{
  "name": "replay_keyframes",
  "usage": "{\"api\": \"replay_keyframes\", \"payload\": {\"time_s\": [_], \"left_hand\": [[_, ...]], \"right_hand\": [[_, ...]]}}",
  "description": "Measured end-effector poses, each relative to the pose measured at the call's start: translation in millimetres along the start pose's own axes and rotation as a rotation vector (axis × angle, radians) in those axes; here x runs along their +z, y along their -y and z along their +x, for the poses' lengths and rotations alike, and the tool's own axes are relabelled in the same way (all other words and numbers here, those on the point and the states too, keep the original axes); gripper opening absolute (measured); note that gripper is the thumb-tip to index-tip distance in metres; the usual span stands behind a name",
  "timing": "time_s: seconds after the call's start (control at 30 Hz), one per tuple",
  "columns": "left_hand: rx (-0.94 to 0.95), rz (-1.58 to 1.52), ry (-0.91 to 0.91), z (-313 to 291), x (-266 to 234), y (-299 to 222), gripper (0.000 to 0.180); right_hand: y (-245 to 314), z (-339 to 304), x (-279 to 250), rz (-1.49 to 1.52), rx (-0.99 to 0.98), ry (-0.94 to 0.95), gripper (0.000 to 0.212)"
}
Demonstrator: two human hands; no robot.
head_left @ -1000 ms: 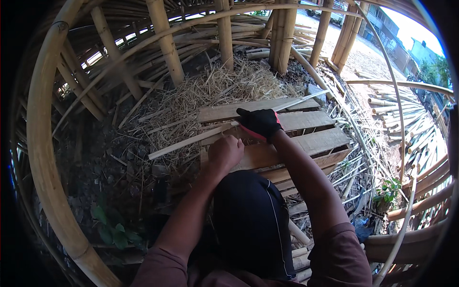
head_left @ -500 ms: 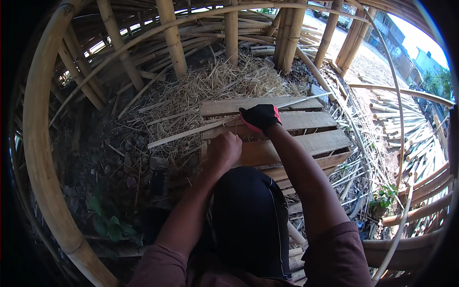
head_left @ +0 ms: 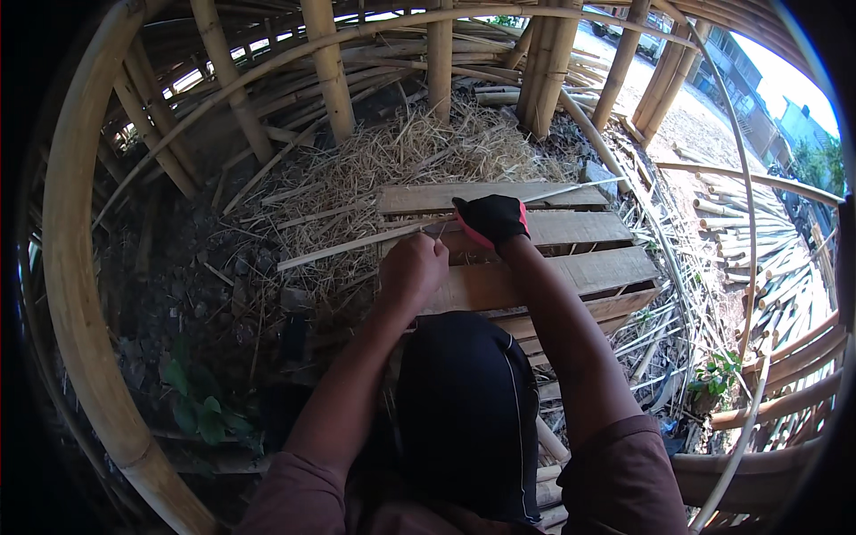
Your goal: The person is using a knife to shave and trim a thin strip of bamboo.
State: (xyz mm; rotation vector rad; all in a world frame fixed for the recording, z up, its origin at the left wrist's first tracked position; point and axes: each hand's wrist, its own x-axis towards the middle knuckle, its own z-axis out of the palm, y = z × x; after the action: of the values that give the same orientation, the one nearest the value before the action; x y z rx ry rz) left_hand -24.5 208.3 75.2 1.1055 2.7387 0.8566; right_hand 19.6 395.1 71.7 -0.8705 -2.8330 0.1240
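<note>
Strip of pale wood (head_left: 352,247) slants over the slatted tabletop (head_left: 580,226). The gloved right hand (head_left: 492,221) grips it. The bare left hand (head_left: 415,267) is curled close by; what it holds, I cannot tell.

Around us stand upright bamboo posts (head_left: 331,85), with straw-like litter (head_left: 419,147) heaped on the shaded ground (head_left: 192,294). Beyond them, we see a sunlit yard (head_left: 704,134) and, distantly, what seems a building (head_left: 744,98) under bright sky (head_left: 796,69).
</note>
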Motion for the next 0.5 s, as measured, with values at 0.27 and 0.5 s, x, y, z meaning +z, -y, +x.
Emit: {"api": "replay_keyframes", "payload": {"time_s": [0.27, 0.5], "left_hand": [[0.489, 0.019, 0.019, 70, -56, 39, 0.031], [0.342, -0.589, 0.175, 97, 2, 100, 0.031]], "right_hand": [[-4, -9, -21, -0.001, -0.035, 0.174, 0.072], [-12, -13, -29, 0.037, -0.154, 0.229, 0.069]]}}
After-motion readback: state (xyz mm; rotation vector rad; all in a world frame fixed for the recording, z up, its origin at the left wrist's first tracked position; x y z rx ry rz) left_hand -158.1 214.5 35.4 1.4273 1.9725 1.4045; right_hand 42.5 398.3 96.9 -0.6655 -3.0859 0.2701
